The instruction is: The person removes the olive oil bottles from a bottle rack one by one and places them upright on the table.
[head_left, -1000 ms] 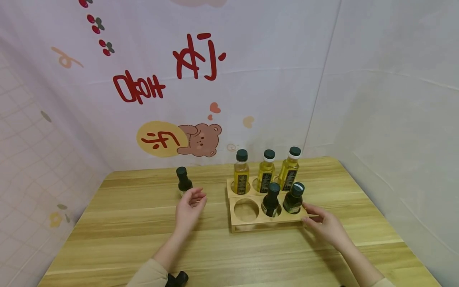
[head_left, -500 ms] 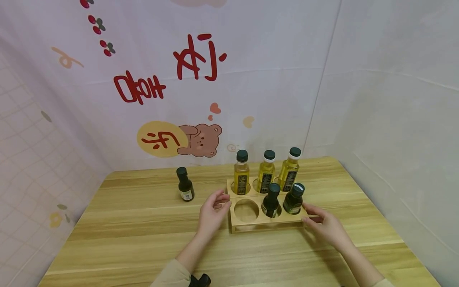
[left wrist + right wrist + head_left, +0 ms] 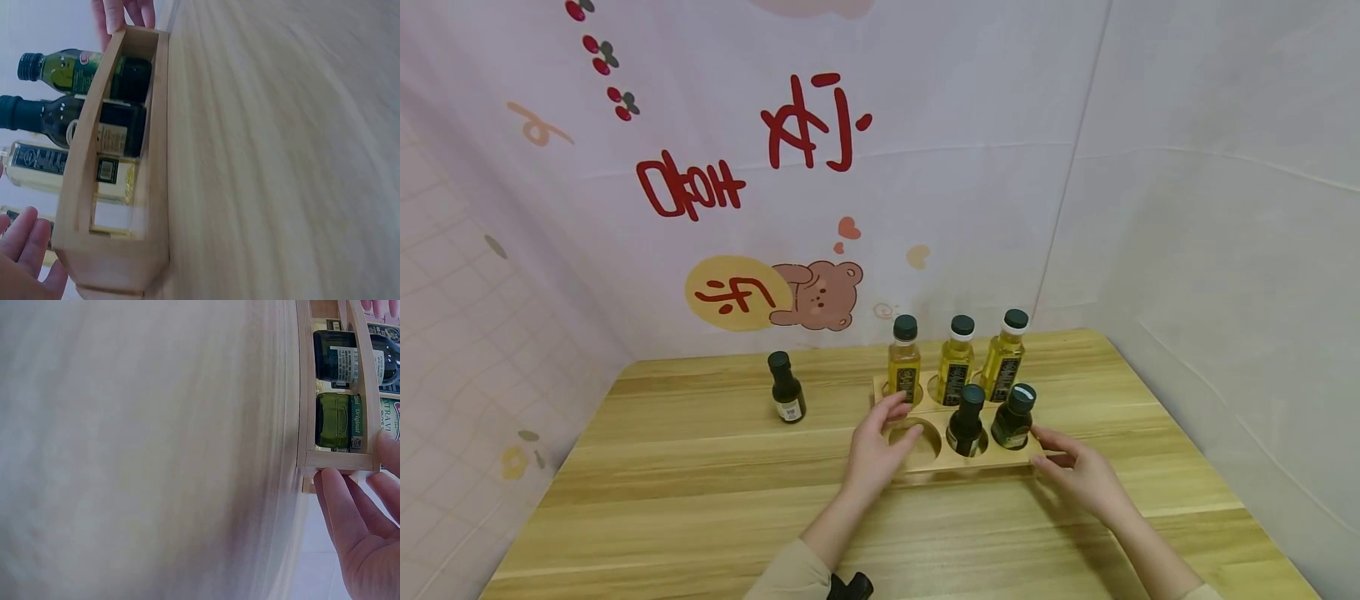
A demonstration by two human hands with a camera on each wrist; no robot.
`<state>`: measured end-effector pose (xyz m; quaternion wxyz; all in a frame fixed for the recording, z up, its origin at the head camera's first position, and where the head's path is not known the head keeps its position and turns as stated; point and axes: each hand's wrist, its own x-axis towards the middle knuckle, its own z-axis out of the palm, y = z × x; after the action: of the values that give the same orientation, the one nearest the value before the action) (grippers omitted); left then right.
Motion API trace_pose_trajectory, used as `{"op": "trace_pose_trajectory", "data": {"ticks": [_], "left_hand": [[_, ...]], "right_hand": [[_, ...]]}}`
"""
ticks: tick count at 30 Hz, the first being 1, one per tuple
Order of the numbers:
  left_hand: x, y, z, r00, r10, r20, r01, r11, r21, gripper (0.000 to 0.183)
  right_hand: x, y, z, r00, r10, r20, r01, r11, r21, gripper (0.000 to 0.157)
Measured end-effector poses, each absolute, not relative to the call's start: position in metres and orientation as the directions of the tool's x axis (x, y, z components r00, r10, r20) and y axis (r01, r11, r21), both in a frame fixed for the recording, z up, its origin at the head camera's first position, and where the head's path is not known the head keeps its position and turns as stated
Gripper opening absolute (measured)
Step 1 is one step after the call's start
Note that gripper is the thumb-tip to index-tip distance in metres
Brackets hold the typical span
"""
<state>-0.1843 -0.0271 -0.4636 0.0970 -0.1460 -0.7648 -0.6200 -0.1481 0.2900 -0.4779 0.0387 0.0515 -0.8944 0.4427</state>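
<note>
A two-tier wooden bottle rack (image 3: 1007, 457) stands on the table. In its upper row are three slim bottles of yellow oil (image 3: 955, 367) with dark green caps. The lower row holds a dark long-necked bottle (image 3: 967, 423) and a squat green bottle (image 3: 1015, 419); its left hole has no bottle. My left hand (image 3: 876, 446) hovers over that hole with loosely bent fingers and nothing in them, fingertips near the leftmost oil bottle (image 3: 904, 362). At the rack's right end my right hand (image 3: 1086, 475) grips the corner, thumb (image 3: 389, 450) at the front edge and fingers (image 3: 340, 503) against the side.
Another dark bottle (image 3: 787, 390) with a pale label stands upright to the left of the rack. The wooden table (image 3: 700, 467) reaches a printed white curtain (image 3: 970, 183) behind, and pale curtains hang on both sides.
My left hand has moved right, away from beside the lone dark bottle, past the rack's left edge to above the lower left hole. My right hand stays on the rack.
</note>
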Motion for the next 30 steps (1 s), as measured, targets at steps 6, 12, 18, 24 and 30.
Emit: {"op": "trace_pose_trajectory", "data": {"ticks": [6, 12, 18, 24, 30], "left_hand": [[-0.185, -0.015, -0.460, -0.940, 0.120, 0.318, 0.338, 0.214, 0.917, 0.053], [-0.185, -0.002, -0.457, -0.936, 0.159, 0.315, 0.344, 0.212, 0.915, 0.057], [-0.186, 0.008, -0.453, -0.933, 0.170, 0.316, 0.347, 0.203, 0.916, 0.061], [-0.191, 0.018, -0.447, -0.932, 0.211, 0.295, 0.332, 0.165, 0.929, 0.065], [-0.194, 0.027, -0.444, -0.940, 0.224, 0.257, 0.285, 0.104, 0.953, 0.066]], "right_hand": [[-0.149, 0.290, -0.478, -0.992, -0.052, 0.115, -0.123, 0.602, -0.789, 0.052], [-0.149, 0.291, -0.479, -0.992, -0.049, 0.115, -0.122, 0.598, -0.792, 0.052], [-0.149, 0.291, -0.479, -0.992, -0.054, 0.112, -0.122, 0.597, -0.793, 0.053], [-0.148, 0.290, -0.478, -0.992, -0.049, 0.113, -0.120, 0.595, -0.795, 0.053], [-0.149, 0.290, -0.478, -0.992, -0.047, 0.115, -0.120, 0.594, -0.795, 0.052]]}}
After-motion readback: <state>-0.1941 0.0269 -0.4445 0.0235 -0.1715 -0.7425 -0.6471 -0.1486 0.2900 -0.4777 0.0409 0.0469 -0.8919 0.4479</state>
